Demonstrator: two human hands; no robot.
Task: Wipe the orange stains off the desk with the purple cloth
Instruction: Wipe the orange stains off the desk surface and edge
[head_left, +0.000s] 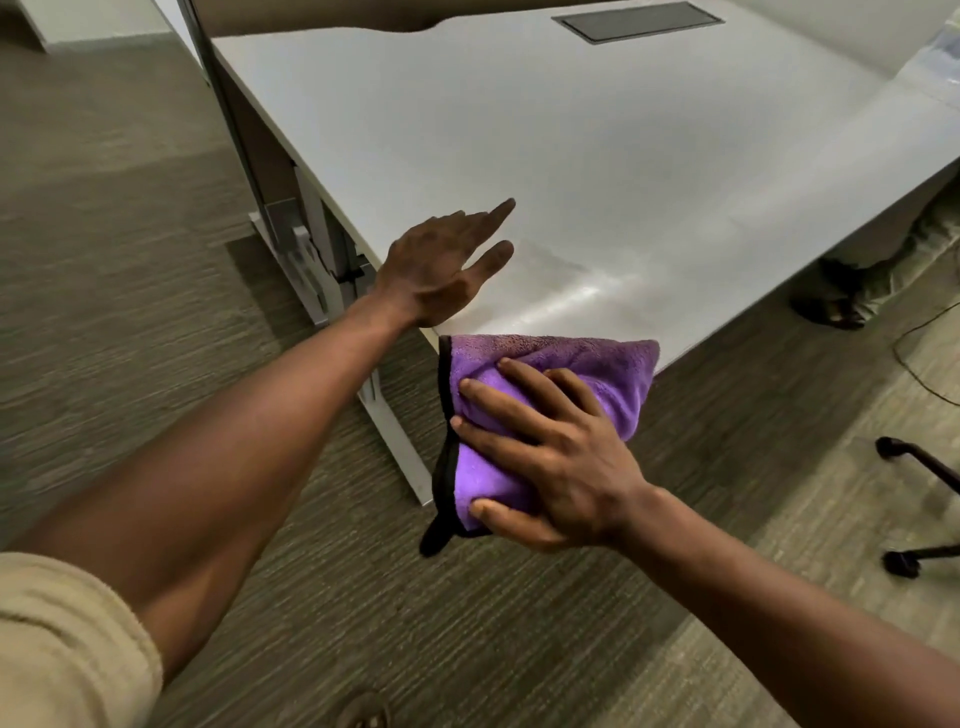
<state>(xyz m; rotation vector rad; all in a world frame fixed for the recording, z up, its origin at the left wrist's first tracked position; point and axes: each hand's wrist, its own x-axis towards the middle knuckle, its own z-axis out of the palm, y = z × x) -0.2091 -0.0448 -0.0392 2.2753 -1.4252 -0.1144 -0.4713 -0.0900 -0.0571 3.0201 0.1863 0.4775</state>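
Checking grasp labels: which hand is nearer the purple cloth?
Right. The right hand grips the purple cloth at the desk corner; the left hand hovers open over the desk, apart from it.

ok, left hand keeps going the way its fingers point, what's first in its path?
Probably just the bare desk: the left hand points across the open top, nothing ahead before the grey hatch. Its height above the surface is unclear.

Beyond our left hand's fingertips (506, 208) we have bare desk (597, 156) up to the cable hatch (638, 21); a chair base (919, 499) lies right of our right-hand fingers (498, 395).
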